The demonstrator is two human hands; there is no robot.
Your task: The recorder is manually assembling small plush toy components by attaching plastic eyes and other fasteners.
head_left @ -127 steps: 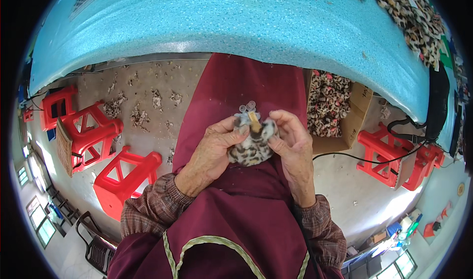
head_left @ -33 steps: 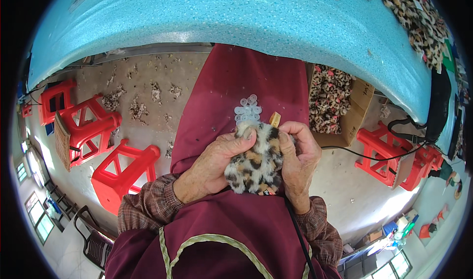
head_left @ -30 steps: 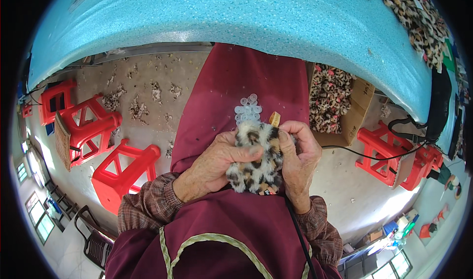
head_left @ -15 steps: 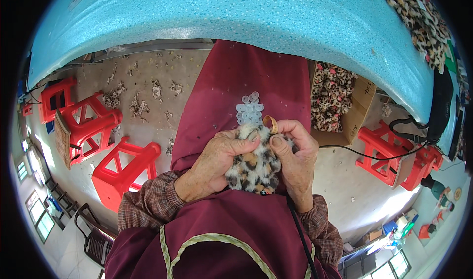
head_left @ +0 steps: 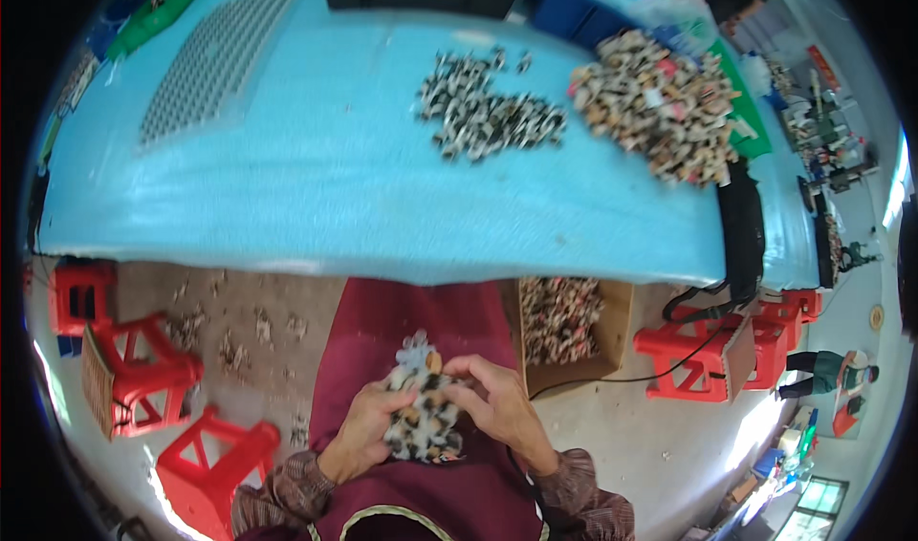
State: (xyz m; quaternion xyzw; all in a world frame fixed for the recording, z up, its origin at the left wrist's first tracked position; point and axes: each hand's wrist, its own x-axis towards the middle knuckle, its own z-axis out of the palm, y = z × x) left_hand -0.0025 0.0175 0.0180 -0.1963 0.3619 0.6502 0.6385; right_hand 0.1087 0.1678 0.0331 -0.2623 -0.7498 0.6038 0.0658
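A small spotted piece of plush fur (head_left: pixel 426 431), cream, black and tan, is held over my lap. My left hand (head_left: pixel 366 424) grips its left side, thumb lying across the top. On its upper right edge my right hand (head_left: pixel 499 407) has thumb and index finger closed, beside a small tan tab (head_left: pixel 433 361) that stands up from the fur. Motion blur softens the fingertips. Just beyond the fur, a cluster of clear plastic discs (head_left: pixel 413 348) rests on the dark red apron (head_left: pixel 368 316).
On the blue table (head_left: pixel 287 206) lie a heap of spotted fur pieces (head_left: pixel 660 111), a pile of small black-and-white pieces (head_left: pixel 488 111) and a studded grey sheet (head_left: pixel 215 68). A cardboard box (head_left: pixel 612 340) of fur pieces stands right of my lap. Red stools (head_left: pixel 215 469) flank me.
The view has tilted up, bringing the tabletop and its piles into sight. Both hands still hold the fur piece; my right fingers sit slightly apart from the tan tab they were against.
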